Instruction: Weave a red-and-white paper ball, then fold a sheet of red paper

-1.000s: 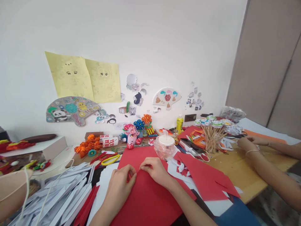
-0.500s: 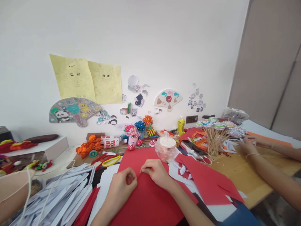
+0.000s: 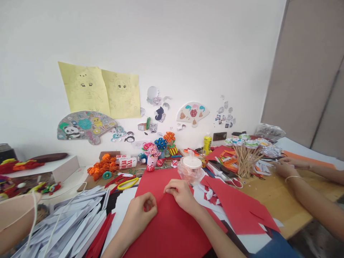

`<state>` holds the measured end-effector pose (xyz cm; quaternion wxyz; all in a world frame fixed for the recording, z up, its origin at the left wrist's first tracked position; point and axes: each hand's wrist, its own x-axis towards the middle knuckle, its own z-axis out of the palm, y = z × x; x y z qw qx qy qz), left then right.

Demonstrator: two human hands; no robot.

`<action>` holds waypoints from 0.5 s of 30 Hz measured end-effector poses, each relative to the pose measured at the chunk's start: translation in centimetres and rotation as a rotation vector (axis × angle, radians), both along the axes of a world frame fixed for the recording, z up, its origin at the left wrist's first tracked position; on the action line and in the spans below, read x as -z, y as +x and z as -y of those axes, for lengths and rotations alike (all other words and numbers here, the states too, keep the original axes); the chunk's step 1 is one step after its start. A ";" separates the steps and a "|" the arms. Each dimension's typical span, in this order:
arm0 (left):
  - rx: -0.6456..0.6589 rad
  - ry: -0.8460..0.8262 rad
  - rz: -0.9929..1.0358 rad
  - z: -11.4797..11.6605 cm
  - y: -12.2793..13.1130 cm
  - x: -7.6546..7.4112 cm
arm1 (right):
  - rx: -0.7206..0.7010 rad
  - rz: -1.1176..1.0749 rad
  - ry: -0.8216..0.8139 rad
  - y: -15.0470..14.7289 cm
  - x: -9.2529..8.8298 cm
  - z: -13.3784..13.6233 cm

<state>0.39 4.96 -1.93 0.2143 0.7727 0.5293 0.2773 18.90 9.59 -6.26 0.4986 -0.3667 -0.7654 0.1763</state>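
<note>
A large sheet of red paper (image 3: 172, 229) lies before me, on top of white sheets. My left hand (image 3: 142, 213) rests over its left side, thumb and fingers curled together in a pinch. Just across from it, my right hand (image 3: 180, 195) is closed too, its fingertips pressed together above the same red sheet. A small gap separates the hands. Whatever sits between the fingertips of either hand is too small or hidden to make out. Beyond my right hand stands a lidded cup (image 3: 191, 166) wrapped in clear plastic.
Folded white paper strips (image 3: 72, 222) pile up at left. Yellow-handled scissors (image 3: 128, 184) lie behind my left hand. More red paper (image 3: 242, 208) and a bundle of paper flowers on sticks (image 3: 248, 161) are at right. Another person's hands (image 3: 288, 166) work at the far right.
My right hand has shifted slightly right and up, widening the gap from my left hand, which stays about in place. The other person's hands at the far right have moved a little.
</note>
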 end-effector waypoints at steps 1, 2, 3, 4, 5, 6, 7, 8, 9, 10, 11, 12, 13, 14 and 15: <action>0.004 -0.003 -0.003 0.0 -0.1 0.0 | 0.008 0.000 0.000 0.1 0.0 0.0; 0.008 -0.007 -0.007 0.1 -0.1 -0.1 | 0.018 0.000 0.001 0.1 0.0 -0.1; 0.010 -0.011 -0.012 0.1 -0.2 -0.2 | 0.027 0.001 0.001 0.2 0.1 -0.1; 0.011 -0.015 -0.020 0.1 -0.3 -0.3 | 0.036 0.003 0.001 0.3 0.1 -0.2; 0.009 -0.018 -0.029 0.1 -0.3 -0.3 | 0.043 0.005 0.001 0.4 0.1 -0.3; 0.004 -0.020 -0.041 0.1 -0.4 -0.4 | 0.050 0.007 0.002 0.4 0.2 -0.4; -0.004 -0.021 -0.054 0.1 -0.4 -0.4 | 0.056 0.010 0.002 0.5 0.3 -0.4; -0.015 -0.020 -0.068 0.1 -0.4 -0.4 | 0.062 0.013 0.003 0.5 0.4 -0.5; -0.028 -0.020 -0.083 0.0 -0.4 -0.4 | 0.067 0.017 0.004 0.5 0.5 -0.6; -0.041 -0.021 -0.099 -0.1 -0.5 -0.3 | 0.074 0.020 0.004 0.5 0.6 -0.7; -0.053 -0.023 -0.116 -0.2 -0.6 -0.1 | 0.082 0.024 0.004 0.5 0.7 -0.8; -0.063 -0.025 -0.133 -0.2 -0.7 0.0 | 0.090 0.029 0.004 0.5 0.7 -0.8; -0.072 -0.026 -0.149 -0.3 -0.8 0.1 | 0.097 0.036 0.004 0.5 0.8 -0.9; -0.080 -0.024 -0.166 -0.4 -0.9 0.3 | 0.103 0.045 0.004 0.5 0.8 -0.9; -0.088 -0.018 -0.180 -0.5 -1.1 0.4 | 0.109 0.057 0.007 0.5 0.7 -0.8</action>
